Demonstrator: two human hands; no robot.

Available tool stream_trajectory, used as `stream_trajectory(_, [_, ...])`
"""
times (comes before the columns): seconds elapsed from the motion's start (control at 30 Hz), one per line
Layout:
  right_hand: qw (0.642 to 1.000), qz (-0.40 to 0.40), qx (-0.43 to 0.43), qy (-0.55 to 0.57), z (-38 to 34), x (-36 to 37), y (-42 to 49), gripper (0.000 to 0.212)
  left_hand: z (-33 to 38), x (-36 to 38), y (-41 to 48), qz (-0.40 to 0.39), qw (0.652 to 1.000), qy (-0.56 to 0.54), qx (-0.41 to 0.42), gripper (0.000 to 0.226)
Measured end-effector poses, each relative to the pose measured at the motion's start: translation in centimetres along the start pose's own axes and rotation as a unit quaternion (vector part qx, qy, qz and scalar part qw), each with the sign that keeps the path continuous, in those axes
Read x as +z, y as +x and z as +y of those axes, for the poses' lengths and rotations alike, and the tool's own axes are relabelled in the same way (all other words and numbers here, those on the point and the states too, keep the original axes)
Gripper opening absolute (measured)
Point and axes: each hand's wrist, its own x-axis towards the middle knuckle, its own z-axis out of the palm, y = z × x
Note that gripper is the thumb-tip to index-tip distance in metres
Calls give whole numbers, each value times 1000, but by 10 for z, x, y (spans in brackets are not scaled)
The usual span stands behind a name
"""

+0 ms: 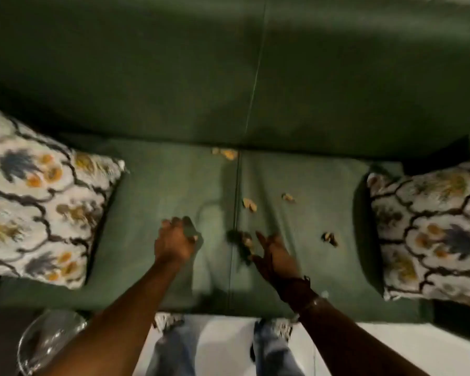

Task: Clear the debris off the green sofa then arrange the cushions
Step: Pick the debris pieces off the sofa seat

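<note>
I look down on the green sofa. Several tan and dark scraps of debris lie on its seat: one near the middle seam, one to its right, one further right, and a pile at the backrest. My left hand hovers left of the seam, fingers curled around small bits of debris. My right hand is spread, palm up, just right of the seam, next to blurred debris. Patterned cushions lie at the left and right ends.
A clear glass bowl stands at the lower left, beside the sofa's front edge. My legs in jeans stand on a pale floor against the sofa front.
</note>
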Motion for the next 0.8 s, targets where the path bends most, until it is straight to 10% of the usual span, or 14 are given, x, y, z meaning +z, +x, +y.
stream_trajectory(0.53, [985,150,83,14,83,28,36,20,29,92,17,105,964,-231,77,22])
stream_trajectory(0.8, [947,244,211,0,174,-31,41,17,135,104,73,15,973,-16,231,52])
